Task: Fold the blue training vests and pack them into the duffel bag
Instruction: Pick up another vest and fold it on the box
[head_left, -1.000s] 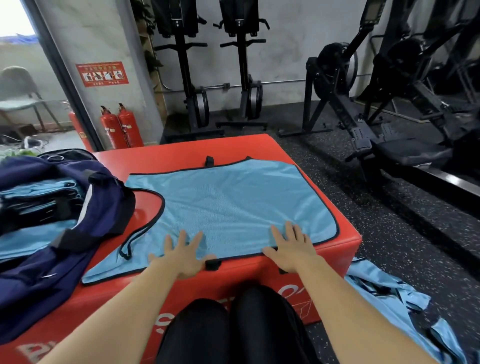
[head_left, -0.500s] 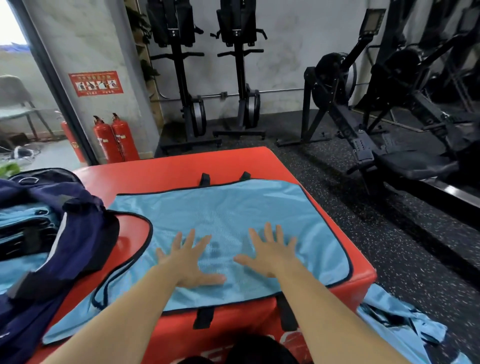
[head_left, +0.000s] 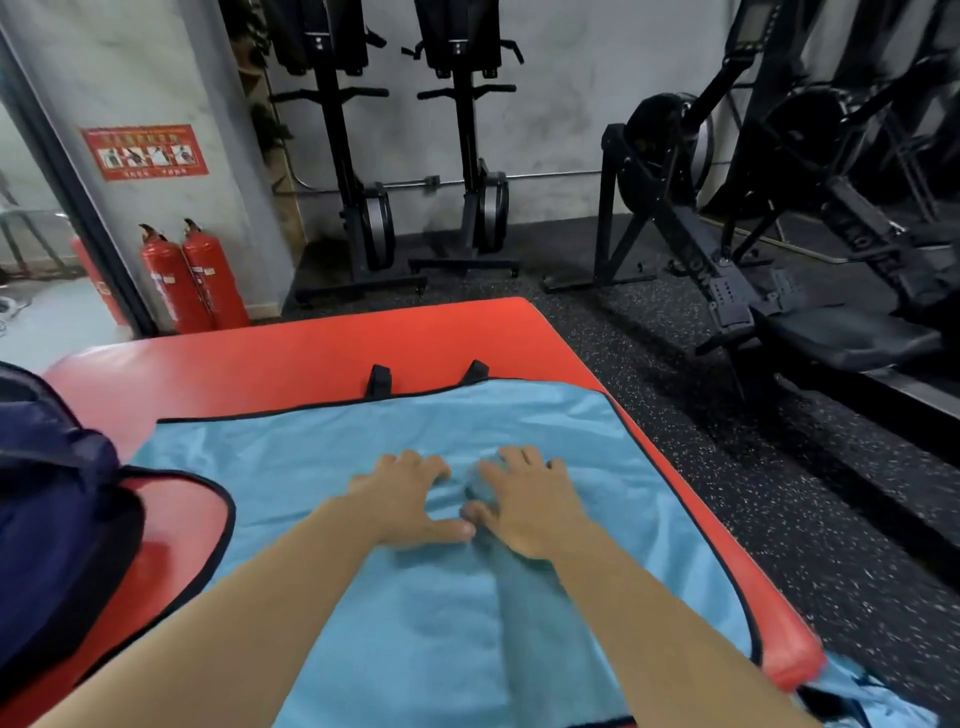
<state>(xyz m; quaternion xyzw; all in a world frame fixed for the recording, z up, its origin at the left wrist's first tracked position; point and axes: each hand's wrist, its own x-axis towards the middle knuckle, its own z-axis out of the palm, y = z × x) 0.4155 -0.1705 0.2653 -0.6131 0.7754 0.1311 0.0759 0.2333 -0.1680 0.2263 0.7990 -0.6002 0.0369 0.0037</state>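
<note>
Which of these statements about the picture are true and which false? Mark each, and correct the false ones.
1. Both hands rest on the vest. True: the left hand and the right hand lie side by side near its middle.
2. The vest lies on a green mat. False: the mat is red.
3. The bag sits to the person's left. True.
4. One fire extinguisher stands by the wall. False: two extinguishers stand there together.
5. The vest's edge is trimmed in black. True.
6. The right hand holds the bag. False: it lies on the vest, apart from the bag.
</note>
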